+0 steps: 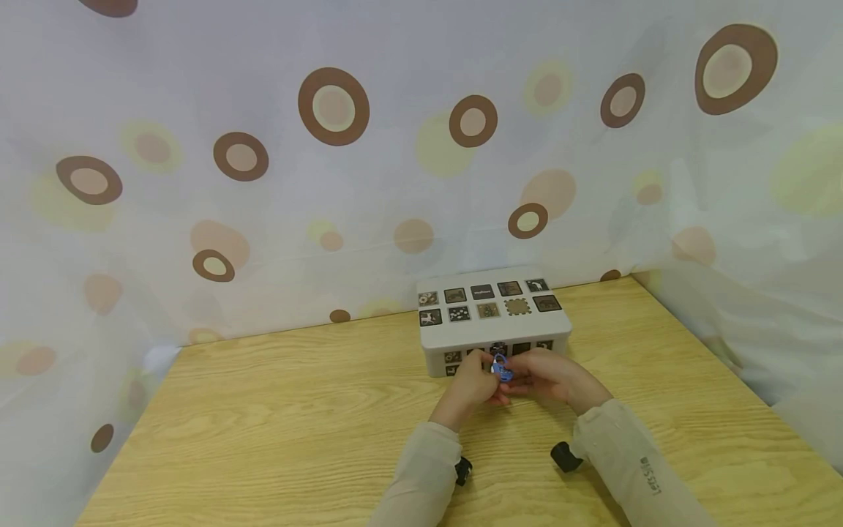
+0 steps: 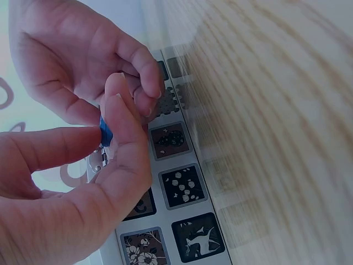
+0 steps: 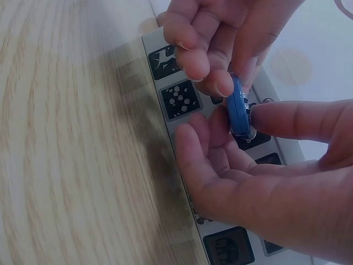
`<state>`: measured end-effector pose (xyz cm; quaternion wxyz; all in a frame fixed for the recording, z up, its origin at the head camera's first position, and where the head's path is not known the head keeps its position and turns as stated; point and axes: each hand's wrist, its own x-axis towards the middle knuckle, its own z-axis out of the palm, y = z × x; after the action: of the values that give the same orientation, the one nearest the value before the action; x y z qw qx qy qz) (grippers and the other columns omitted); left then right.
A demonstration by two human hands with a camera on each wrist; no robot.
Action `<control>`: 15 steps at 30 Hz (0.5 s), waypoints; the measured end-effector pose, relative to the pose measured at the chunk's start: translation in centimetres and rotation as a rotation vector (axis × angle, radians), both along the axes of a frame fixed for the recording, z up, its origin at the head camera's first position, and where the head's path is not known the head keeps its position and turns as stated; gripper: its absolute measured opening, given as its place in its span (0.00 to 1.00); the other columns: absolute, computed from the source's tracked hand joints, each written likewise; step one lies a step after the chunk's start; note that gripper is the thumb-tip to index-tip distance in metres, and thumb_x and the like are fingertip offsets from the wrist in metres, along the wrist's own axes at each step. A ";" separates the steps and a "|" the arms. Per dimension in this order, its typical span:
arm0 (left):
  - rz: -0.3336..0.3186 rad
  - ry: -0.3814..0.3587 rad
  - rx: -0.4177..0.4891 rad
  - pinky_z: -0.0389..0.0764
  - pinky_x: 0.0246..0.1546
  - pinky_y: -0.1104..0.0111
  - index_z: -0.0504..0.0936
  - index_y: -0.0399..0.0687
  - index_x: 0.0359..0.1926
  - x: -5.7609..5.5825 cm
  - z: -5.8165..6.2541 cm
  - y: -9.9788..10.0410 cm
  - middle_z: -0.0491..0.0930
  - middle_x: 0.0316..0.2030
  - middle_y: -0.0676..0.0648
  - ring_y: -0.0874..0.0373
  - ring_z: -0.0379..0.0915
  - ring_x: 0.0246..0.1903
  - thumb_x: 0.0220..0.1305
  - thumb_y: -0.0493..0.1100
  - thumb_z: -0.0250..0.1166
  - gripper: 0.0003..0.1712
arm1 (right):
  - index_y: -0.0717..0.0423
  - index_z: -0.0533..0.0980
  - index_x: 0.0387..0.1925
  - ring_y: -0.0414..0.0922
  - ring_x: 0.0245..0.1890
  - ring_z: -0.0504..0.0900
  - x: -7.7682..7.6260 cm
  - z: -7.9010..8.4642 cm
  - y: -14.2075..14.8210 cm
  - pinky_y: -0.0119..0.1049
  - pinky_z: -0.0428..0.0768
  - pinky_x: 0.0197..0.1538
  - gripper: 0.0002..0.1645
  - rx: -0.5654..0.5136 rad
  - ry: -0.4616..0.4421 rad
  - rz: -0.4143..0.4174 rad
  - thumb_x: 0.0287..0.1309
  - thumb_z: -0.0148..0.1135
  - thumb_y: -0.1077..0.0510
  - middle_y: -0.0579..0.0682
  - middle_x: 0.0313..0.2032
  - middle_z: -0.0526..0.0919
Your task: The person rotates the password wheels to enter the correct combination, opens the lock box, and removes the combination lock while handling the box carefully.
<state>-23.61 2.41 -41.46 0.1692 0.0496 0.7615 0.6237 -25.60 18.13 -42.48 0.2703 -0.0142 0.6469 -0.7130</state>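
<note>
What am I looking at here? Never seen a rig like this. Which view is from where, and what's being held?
There's no machine: it's one person working with two bare hands. The widest view comes from a head camera looking forward and down. The other two come from cameras worn on the wrists, each looking at its own hand's work; the black units by the sleeves are probably those.

A white box with small dark pictures on it stands on a wooden table, lid down, with patterned cloth behind. In front of it, the left hand and right hand both pinch a small blue lock. It's close to the box's latch; I can't tell whether it's hooked on.
</note>
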 end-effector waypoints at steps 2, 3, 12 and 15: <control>-0.001 0.000 -0.006 0.84 0.29 0.61 0.67 0.32 0.52 0.0 0.0 0.0 0.79 0.23 0.39 0.46 0.83 0.23 0.66 0.26 0.51 0.13 | 0.65 0.78 0.33 0.42 0.32 0.82 0.0 0.1 0.0 0.34 0.82 0.44 0.12 -0.005 -0.005 -0.002 0.65 0.48 0.67 0.52 0.29 0.82; -0.001 -0.001 -0.008 0.84 0.29 0.61 0.67 0.31 0.52 0.0 0.1 0.0 0.79 0.23 0.39 0.46 0.83 0.23 0.66 0.26 0.51 0.14 | 0.66 0.78 0.34 0.42 0.32 0.82 0.0 0.1 -0.1 0.33 0.82 0.43 0.12 -0.007 -0.004 0.002 0.65 0.48 0.68 0.52 0.30 0.81; 0.003 -0.014 -0.016 0.84 0.29 0.61 0.68 0.33 0.51 -0.1 0.0 0.1 0.80 0.23 0.39 0.47 0.82 0.22 0.65 0.25 0.52 0.14 | 0.80 0.69 0.48 0.41 0.32 0.82 0.2 0.3 -0.1 0.32 0.81 0.43 0.15 -0.014 0.016 0.016 0.66 0.47 0.69 0.52 0.31 0.80; 0.002 -0.011 -0.019 0.84 0.29 0.61 0.68 0.33 0.51 -0.2 -0.1 0.1 0.80 0.23 0.39 0.46 0.83 0.22 0.64 0.24 0.52 0.14 | 0.84 0.65 0.52 0.41 0.32 0.82 0.2 0.3 -0.1 0.32 0.81 0.43 0.19 -0.013 0.021 0.017 0.66 0.46 0.69 0.52 0.32 0.80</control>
<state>-23.79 2.51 -41.52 0.1732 0.0439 0.7665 0.6169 -25.41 18.02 -42.17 0.2694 -0.0292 0.6448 -0.7147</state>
